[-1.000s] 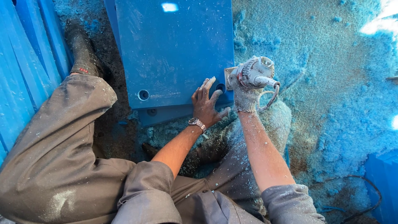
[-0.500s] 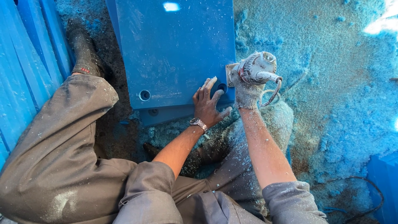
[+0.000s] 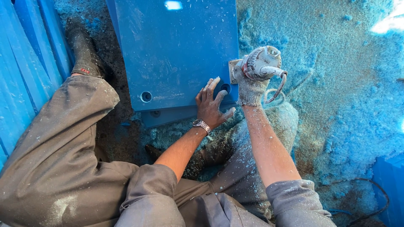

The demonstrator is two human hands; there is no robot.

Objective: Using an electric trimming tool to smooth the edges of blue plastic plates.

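Blue panel (image 3: 176, 50) dusty, two holes; left hand (image 3: 210, 105) spread flat; gloved right hand (image 3: 250, 82) gripping power tool (image 3: 263, 63)

I see ground (image 3: 336, 63) thick with pale blue shavings and dust. Flat blue panel (image 3: 176, 50) lies on it, top centre, over a second panel edge (image 3: 168, 115). More blue boards (image 3: 25, 71) at the left. Dark cable (image 3: 370, 197) lies bottom right near a blue block (image 3: 389, 185).
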